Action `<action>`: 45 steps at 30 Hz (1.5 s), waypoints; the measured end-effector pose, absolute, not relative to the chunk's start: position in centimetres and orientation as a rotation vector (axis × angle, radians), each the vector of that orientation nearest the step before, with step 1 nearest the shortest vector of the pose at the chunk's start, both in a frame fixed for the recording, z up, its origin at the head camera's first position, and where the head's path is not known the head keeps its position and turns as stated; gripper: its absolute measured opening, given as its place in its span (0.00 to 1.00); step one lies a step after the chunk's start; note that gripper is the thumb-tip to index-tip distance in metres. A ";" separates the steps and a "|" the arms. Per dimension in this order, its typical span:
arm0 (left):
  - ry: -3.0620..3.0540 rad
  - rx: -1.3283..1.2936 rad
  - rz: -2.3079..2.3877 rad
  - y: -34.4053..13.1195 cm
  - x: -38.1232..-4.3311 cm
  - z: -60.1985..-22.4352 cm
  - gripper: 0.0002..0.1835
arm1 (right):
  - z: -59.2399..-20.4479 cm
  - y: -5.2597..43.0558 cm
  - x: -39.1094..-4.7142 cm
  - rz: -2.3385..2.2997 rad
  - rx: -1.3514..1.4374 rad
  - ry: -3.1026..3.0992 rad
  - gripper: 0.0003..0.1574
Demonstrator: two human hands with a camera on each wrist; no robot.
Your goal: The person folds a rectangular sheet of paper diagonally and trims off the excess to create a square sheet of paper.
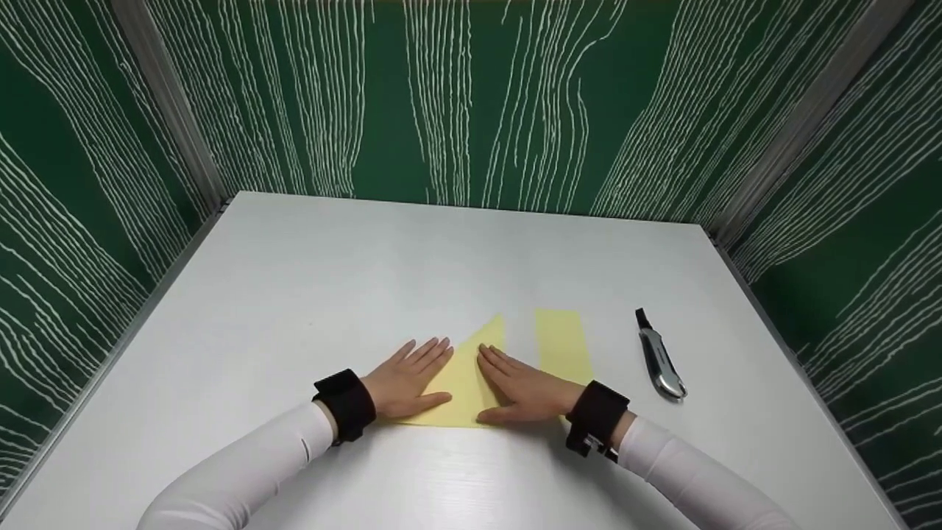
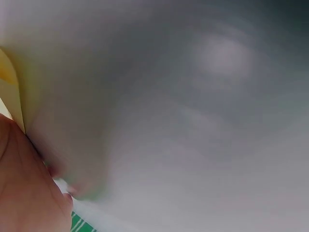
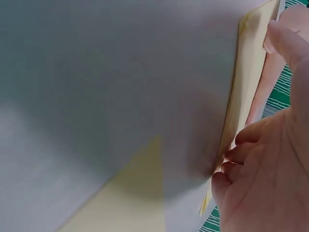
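Observation:
A yellow sheet of paper (image 1: 460, 375), folded into a triangle, lies on the white table between the two hands. My left hand (image 1: 412, 379) rests flat along its slanted left edge, fingers straight. On the right part of the triangle lies my right hand (image 1: 526, 386), its fingers straight and the fingertips touching the paper. In the left wrist view, a bit of the paper (image 2: 12, 94) shows beside the palm. The right wrist view has the paper (image 3: 246, 72) almost edge-on, slightly raised, beside the right hand (image 3: 265, 169).
A yellow paper strip (image 1: 563, 338) lies right of the triangle, partly under the right forearm. Farther right is a utility knife (image 1: 660, 361) with a grey and black handle. Green panels with white wavy lines (image 1: 441, 103) enclose the white table (image 1: 412, 258).

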State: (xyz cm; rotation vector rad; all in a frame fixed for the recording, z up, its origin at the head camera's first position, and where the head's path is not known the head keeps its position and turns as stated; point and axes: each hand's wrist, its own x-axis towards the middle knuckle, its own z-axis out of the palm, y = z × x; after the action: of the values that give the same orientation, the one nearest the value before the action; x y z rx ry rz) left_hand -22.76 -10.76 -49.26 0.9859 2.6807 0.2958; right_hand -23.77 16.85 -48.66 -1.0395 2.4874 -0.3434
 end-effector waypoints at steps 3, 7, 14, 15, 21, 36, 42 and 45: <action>2.678 0.990 0.304 -10.8 -22.8 -49.4 0.41 | -48.8 16.8 -23.7 -0.331 -1.047 2.492 0.64; 2.688 0.999 0.312 -10.7 -22.9 -49.6 0.42 | -49.1 16.8 -23.7 -0.314 -1.066 2.507 0.64; 2.735 0.946 0.373 -9.9 -23.0 -49.6 0.41 | -49.2 16.8 -23.7 -0.307 -1.074 2.519 0.64; 2.737 0.928 0.395 -9.8 -23.1 -49.5 0.40 | -49.2 16.8 -23.7 -0.306 -1.075 2.520 0.64; 2.712 0.839 0.589 -9.3 -23.2 -49.0 0.36 | -49.4 17.0 -23.7 -0.326 -1.069 2.503 0.64; 2.628 0.730 0.933 -9.3 -23.3 -47.8 0.31 | -49.2 17.0 -23.7 -0.330 -1.071 2.505 0.64; 2.582 0.547 1.088 -10.2 -23.3 -47.6 0.29 | -49.2 17.0 -23.7 -0.339 -1.071 2.506 0.64; 2.501 0.447 1.173 -10.6 -23.4 -47.4 0.27 | -49.2 17.0 -23.7 -0.343 -1.073 2.503 0.64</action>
State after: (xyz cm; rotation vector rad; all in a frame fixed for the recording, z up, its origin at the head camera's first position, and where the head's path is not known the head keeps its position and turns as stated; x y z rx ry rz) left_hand -23.37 -10.65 -47.42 0.4475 2.5005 1.1731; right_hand -23.69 17.03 -49.21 -1.0728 2.5026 -0.3428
